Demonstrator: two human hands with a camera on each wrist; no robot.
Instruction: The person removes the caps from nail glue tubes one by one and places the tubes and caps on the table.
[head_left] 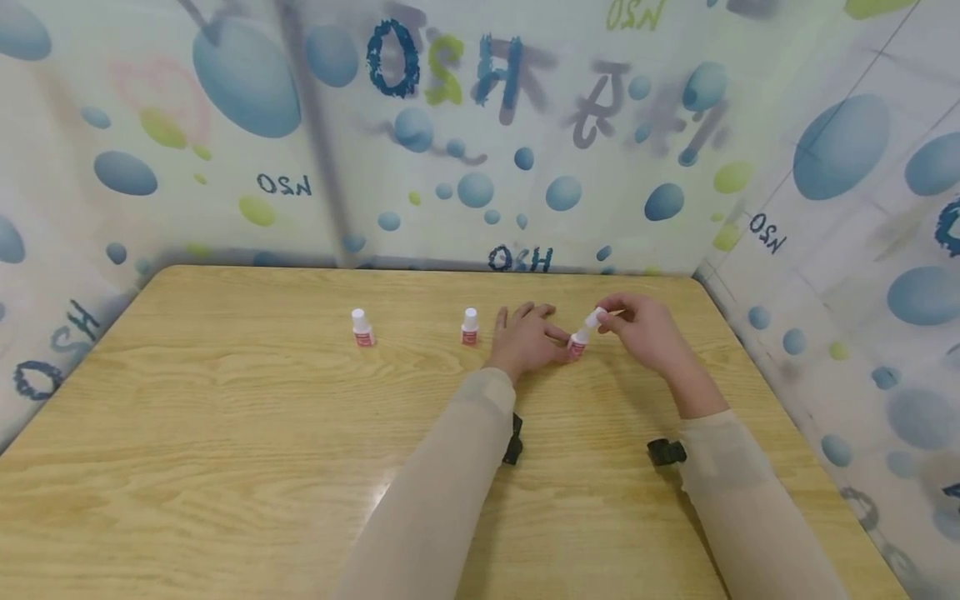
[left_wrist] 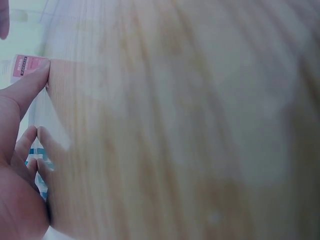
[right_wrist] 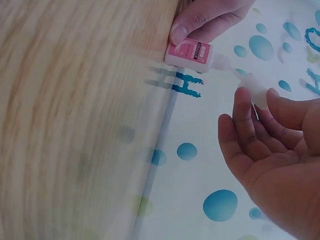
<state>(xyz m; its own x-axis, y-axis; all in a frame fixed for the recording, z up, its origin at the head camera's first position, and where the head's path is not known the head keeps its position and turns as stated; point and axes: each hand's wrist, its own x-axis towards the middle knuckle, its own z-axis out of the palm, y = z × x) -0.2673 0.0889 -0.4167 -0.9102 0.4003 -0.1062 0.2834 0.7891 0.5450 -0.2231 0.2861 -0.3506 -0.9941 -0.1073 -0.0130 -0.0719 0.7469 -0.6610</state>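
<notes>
My left hand [head_left: 527, 340] rests low on the table and pinches the base of a small white glue bottle [right_wrist: 190, 54] with a pink label, thumb on the label side. In the head view its other fingers are spread. My right hand [head_left: 647, 332] pinches the white cap [right_wrist: 256, 91] between thumb and fingertips. The cap is off the bottle's shoulder, tilted up to the right, and a thin white tip [right_wrist: 239, 73] shows between the two. Two similar bottles stand upright with caps on: one [head_left: 469, 327] just left of my left hand, another [head_left: 362, 328] farther left.
The wood-grain table [head_left: 225, 417] ends at a back edge against a patterned curtain [head_left: 450, 167] with blue and green drops. A similar sheet hangs along the right side. Black camera mounts [head_left: 666, 452] sit at both wrists below beige sleeves.
</notes>
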